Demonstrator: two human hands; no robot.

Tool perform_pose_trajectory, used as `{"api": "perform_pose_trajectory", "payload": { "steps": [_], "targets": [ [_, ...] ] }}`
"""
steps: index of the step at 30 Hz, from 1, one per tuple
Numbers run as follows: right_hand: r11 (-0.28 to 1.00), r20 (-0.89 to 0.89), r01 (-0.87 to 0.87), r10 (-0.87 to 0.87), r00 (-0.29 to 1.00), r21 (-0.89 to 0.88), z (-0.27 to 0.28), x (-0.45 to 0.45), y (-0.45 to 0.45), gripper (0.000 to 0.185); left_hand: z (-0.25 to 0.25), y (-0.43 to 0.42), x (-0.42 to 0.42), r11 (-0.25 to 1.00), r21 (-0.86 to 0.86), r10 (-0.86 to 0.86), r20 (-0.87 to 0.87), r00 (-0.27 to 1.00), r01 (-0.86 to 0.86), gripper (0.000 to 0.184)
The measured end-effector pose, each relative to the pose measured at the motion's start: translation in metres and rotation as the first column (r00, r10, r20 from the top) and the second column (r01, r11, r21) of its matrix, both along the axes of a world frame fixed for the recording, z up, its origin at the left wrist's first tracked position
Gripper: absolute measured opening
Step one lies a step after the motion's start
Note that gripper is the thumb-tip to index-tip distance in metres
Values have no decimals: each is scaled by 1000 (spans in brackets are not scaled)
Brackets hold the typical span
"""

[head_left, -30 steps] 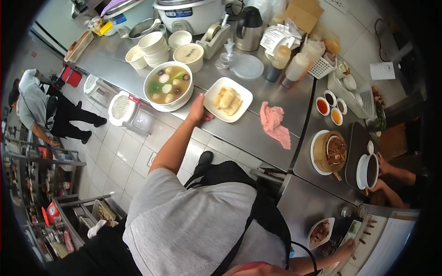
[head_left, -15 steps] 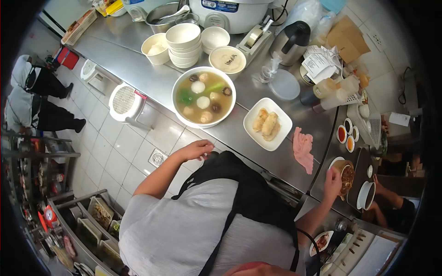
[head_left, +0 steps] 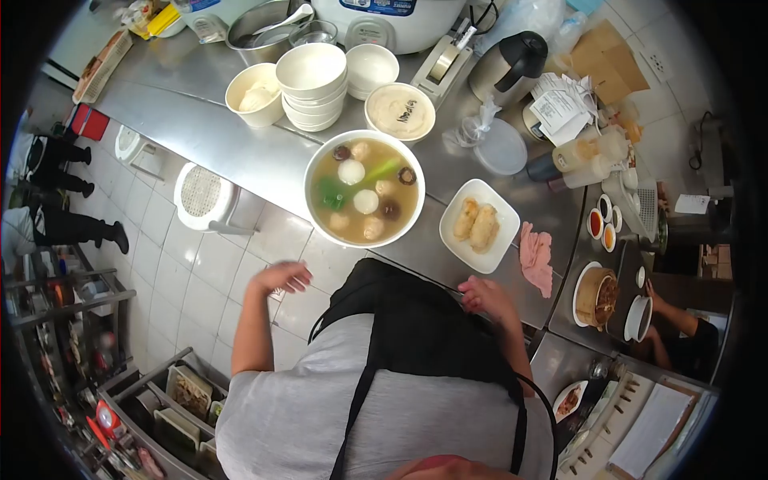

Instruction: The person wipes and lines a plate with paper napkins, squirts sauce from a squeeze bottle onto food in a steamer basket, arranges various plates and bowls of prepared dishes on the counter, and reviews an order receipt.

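My left hand (head_left: 284, 277) hangs in the air left of my apron, over the tiled floor, fingers stretched out and holding nothing. My right hand (head_left: 484, 296) is in front of the counter edge, loosely curled with its fingers apart and nothing in it. Just beyond it stands a square white plate (head_left: 485, 261) with two pale fried rolls (head_left: 482, 227). A big white bowl of soup (head_left: 350, 220) with balls, mushrooms and greens sits on the steel counter (head_left: 240, 148), apart from both hands. A pink cloth (head_left: 536, 260) lies right of the plate.
Stacked white bowls (head_left: 312, 72) and a lidded tub (head_left: 400, 112) stand behind the soup. A tape dispenser (head_left: 442, 64) and a steel jug (head_left: 508, 68) are farther back. At right are a bamboo steamer (head_left: 592, 296) and another person's arm (head_left: 672, 312). Stools (head_left: 206, 196) stand at left.
My right hand has come away from the bamboo steamer, back toward my body. My left hand has moved left and away from the soup bowl. The view has shifted slightly.
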State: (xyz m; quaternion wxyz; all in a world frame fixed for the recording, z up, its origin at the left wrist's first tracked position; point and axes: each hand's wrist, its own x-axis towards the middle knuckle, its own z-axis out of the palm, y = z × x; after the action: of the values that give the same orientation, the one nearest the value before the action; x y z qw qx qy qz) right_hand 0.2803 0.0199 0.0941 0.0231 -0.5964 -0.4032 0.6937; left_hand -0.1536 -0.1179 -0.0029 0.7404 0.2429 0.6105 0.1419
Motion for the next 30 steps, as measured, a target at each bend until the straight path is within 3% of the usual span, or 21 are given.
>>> {"api": "perform_pose_trajectory", "payload": {
  "steps": [2,4,7,10,14,18,21,27,30],
  "targets": [
    [978,-180,184,-200,963,-102,-14,-7,-6,44,45,17,-24,934,278,200,120,972,-226,45],
    [925,-369,343,-380,848,-165,-22,-16,-3,45,63,36,-40,826,425,314,198,929,-370,46],
    [888,-457,427,-454,765,-169,-39,-17,10,43,87,76,-36,733,563,396,104,912,-383,51],
    [875,-441,462,-476,761,-146,-44,-22,30,42,85,103,-28,751,546,434,15,901,-371,55],
    [876,-422,463,-474,773,-135,-40,-37,56,43,80,119,-16,788,454,338,246,908,-416,60],
    [895,-424,401,-445,789,-194,-33,-51,68,49,85,122,-13,781,462,295,320,900,-420,70],
    [990,-372,125,-137,918,-56,-20,-85,63,52,93,127,-8,780,517,240,274,931,-353,74],
    [1000,-663,1,-8,749,-10,-8,-129,64,60,87,127,-12,810,486,200,294,934,-327,76],
    [1000,-664,-9,7,747,1,-6,-135,66,62,82,123,-15,833,460,203,264,943,-308,77]
  ]
}}
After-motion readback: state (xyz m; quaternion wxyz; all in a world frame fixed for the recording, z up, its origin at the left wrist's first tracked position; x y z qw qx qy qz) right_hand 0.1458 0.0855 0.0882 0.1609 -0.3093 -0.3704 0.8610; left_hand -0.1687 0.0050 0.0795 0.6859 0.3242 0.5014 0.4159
